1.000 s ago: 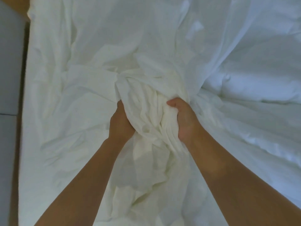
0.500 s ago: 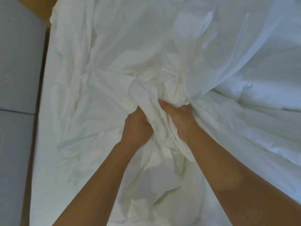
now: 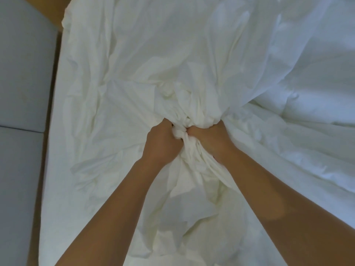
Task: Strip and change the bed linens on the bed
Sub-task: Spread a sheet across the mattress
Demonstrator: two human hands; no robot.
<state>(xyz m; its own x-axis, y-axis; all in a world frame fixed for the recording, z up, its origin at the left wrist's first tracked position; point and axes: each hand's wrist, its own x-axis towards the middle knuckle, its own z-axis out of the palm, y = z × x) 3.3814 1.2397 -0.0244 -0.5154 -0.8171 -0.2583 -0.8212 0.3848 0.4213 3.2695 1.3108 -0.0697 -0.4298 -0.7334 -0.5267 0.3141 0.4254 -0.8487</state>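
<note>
The sheet (image 3: 153, 73) is plain white, unpatterned; the floor (image 3: 21, 73) beside the bed is pale grey.

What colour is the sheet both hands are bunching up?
Plain white, no pattern: the sheet, gripped by left hand and right hand, head view.

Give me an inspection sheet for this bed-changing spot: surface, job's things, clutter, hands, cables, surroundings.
Surface: bed, white, a smooth strip showing along its left edge.
Job's things: sheet, crumpled, gathered into a bunch at the middle; puffy duvet at right.
Clutter: nothing seen.
Hands: left hand and right hand side by side, both gripping the bunched sheet.
Cables: nothing seen.
Surroundings: grey panels left of the bed; brown wood at the top left corner.
</note>
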